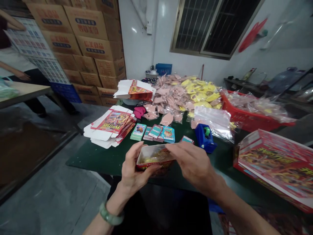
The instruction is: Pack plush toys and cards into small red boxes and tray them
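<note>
My left hand (133, 173) is closed around a small red printed carton (156, 162), held over the table's front edge with its open top toward me. Inside the carton lies a clear plastic packet (153, 158) with something yellowish in it. My right hand (195, 163) is closed at the carton's right rim, and its fingertips are partly hidden there. Just beyond the carton are a green-edged card stack (138, 131), teal-and-maroon cards (156, 131) and a blue card stack (169, 133). One more card pile (187, 140) shows behind my right hand.
Flattened cartons (110, 127) are piled left on the green table (97, 159). Bagged pink and yellow pieces (171, 93) heap at the back. A blue tape dispenser (205, 138), clear bags (215, 120), a red basket (244, 114) and a large printed box (276, 166) stand right. Another person (17, 65) is far left.
</note>
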`<state>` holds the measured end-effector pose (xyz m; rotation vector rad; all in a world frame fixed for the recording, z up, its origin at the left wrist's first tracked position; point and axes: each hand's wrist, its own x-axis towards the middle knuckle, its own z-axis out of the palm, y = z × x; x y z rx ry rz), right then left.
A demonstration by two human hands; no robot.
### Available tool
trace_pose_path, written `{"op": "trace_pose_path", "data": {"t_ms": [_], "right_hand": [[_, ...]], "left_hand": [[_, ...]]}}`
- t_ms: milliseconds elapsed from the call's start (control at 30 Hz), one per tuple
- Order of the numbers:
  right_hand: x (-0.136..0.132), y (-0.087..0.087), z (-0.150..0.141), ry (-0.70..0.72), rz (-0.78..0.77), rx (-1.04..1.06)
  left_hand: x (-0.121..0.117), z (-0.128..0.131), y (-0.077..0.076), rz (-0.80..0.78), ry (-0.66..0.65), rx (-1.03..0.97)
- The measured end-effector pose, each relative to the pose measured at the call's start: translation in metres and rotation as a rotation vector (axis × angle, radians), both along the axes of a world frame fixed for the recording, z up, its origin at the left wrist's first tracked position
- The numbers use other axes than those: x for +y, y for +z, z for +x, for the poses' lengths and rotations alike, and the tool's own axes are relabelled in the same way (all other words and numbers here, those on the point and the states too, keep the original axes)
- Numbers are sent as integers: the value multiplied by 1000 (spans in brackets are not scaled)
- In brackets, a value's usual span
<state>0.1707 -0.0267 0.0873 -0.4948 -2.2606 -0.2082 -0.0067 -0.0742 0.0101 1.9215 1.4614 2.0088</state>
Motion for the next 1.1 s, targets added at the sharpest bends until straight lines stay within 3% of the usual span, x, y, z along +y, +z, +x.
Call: {"op": "trace_pose_path", "data": {"t_ms": [167,333,400,500,600,667,733,867,1000,1100], "right_hand": [[-18,-12,-24,-247,-37,-166],[-18,-28,-26,-185,-134,-110],[-17,-31,-19,-125,-158,2],[-18,-39,-6,-141,-181,402],[-14,-58,-4,-145,-465,683],[-10,-73,-10,-61,-681,726],[-6,-88,-17,23,-775,746],[-4,-100,-22,33,-678,742],[-5,-94,-12,37,-544,584],[-5,-85,-4,78,-469,522]], "left_hand": [[7,1,3,57,33,7],[11,5,-3,189,36,-37],[10,7,-4,217,58,-72],[10,8,-1,294,109,-96],[12,5,3,315,114,-31],[14,1,4,238,48,45],[13,-3,2,155,-40,97],[4,-8,-2,3,-169,-12],[-1,-2,-1,-168,-211,-380],[2,3,10,-213,-282,-629]]}}
